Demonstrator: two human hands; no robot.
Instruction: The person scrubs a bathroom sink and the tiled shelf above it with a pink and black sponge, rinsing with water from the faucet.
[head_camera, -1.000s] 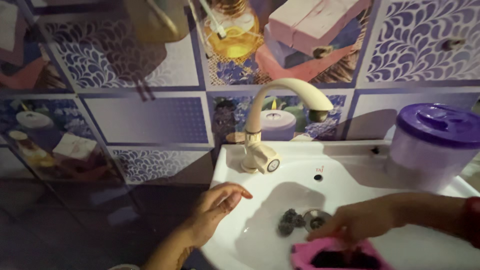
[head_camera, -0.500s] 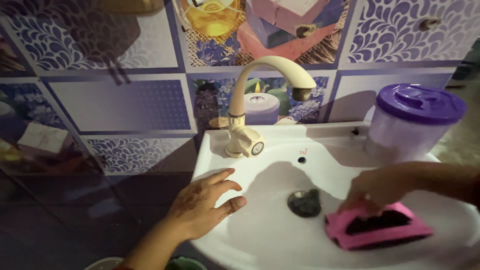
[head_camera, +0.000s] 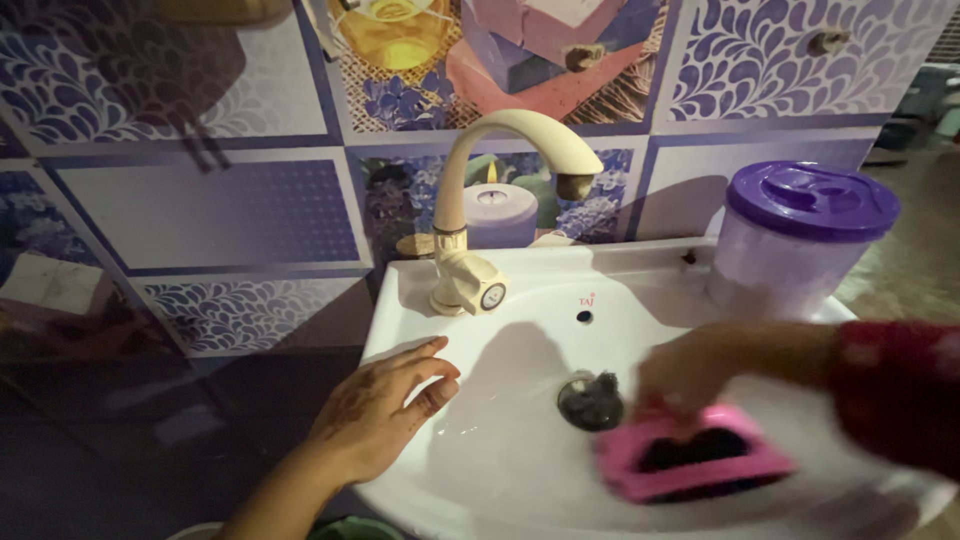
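We are pressing the pink brush (head_camera: 692, 462) down inside the white sink (head_camera: 520, 470) with our right hand (head_camera: 690, 370), fingers curled shut on its top so it is not slipping, just beside the dark drain (head_camera: 590, 400). Our left hand (head_camera: 380, 405) is lying flat and open on the sink's left rim, holding nothing, likely to keep us steady. The tap (head_camera: 500, 190) and a purple-lidded tub (head_camera: 795, 240) are sitting at the back.

Pink scrub brush (head_camera: 695, 465), dark bristles up, blurred, apparently flat in white basin (head_camera: 520, 470), right of drain.
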